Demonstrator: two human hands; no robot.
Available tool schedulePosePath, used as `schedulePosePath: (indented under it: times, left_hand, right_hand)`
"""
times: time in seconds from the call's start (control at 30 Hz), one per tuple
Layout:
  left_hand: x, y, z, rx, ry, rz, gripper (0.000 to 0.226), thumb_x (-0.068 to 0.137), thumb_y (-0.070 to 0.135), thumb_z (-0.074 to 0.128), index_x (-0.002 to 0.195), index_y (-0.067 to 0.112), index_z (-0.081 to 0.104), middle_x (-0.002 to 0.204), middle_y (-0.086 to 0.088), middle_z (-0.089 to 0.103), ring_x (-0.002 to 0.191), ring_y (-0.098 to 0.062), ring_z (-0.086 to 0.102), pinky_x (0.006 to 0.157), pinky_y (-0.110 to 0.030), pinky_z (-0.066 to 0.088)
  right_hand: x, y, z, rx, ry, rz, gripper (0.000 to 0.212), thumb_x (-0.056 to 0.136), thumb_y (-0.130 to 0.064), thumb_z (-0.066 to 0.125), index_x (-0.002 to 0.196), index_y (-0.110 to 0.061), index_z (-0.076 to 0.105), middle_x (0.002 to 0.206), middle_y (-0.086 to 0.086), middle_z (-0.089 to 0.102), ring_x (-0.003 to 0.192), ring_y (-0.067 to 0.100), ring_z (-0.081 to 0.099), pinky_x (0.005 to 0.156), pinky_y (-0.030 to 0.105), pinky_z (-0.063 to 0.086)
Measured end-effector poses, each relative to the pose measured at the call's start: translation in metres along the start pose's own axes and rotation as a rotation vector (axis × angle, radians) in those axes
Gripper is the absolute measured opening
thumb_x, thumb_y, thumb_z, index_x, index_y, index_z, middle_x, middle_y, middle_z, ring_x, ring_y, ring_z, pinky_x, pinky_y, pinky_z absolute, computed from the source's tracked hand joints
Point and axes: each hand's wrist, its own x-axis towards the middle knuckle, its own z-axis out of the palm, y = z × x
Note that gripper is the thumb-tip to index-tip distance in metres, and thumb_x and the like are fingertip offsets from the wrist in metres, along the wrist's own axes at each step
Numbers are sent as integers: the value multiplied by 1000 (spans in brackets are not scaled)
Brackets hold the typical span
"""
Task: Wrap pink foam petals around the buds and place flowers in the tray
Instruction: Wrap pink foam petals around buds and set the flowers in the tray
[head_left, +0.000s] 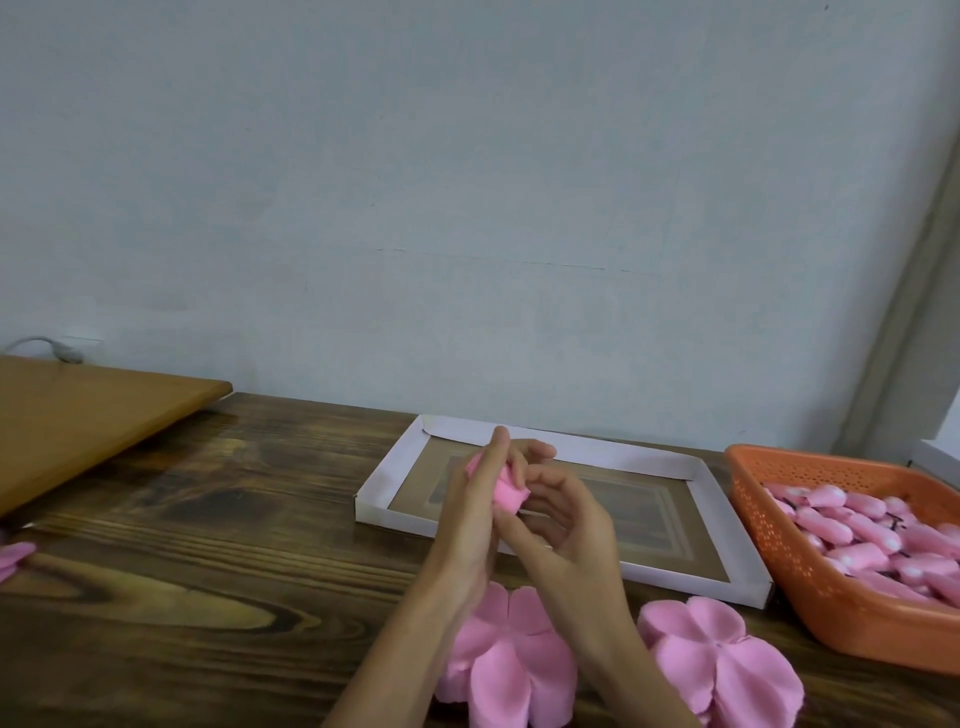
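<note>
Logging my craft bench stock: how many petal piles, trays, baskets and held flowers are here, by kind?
Pink petal piles: 3 (the left one is cut off)
Cardboard tray: 1
Orange basket: 1
Held flower: 1
Total: 6

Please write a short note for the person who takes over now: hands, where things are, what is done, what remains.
Left hand and right hand both hold one pink flower above the tray; its wrap seems unfinished.
Buds lie in the orange basket on the right.
Petals lie in two piles near the front.
Done: no flower shows in the tray.
Left: finish this wrap, put it in the tray, continue with other buds.
</note>
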Motion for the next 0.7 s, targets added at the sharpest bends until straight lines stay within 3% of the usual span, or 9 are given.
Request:
schedulePosePath:
  times: [0.13,0.27,0.47,0.6,0.7]
  left_hand:
    - [1,2,-3,-82,-127,-27,36,89,53,67,82,17,67,114,-12,72,98,-24,68,70,-34,51]
    - [3,7,-13,-116,-295,-63,44,87,47,79,117,15,76,127,-17,72,114,-23,70,70,-24,54]
    - [5,2,-22,-165,-349,-80,50,84,30,86,127,7,73,138,-21,66,122,-25,69,77,-21,57]
    - [6,2,-21,-114,-291,-55,36,88,25,81,123,15,77,133,-17,70,87,-16,74,64,-22,55]
    - [10,0,-23,-72,-237,-30,37,87,25,76,123,17,76,131,-18,71,115,-30,72,87,-30,59]
  right_hand:
    - [5,0,-4,134,22,90,24,80,-17,81,103,-24,78,100,7,80,94,23,77,82,26,59]
    - [12,-4,-11,399,-1,305,27,83,-26,73,99,-5,80,88,15,73,80,21,69,78,26,59]
    - [14,-11,-12,644,-10,529,22,89,-24,66,91,-10,83,86,12,72,74,19,69,71,27,61]
    - [17,-12,-16,533,-6,448,29,96,-24,64,112,-1,71,88,19,70,73,25,67,70,31,60]
    - [15,-8,-22,150,92,241,14,102,-19,63,103,-6,62,88,9,73,75,25,67,67,29,58]
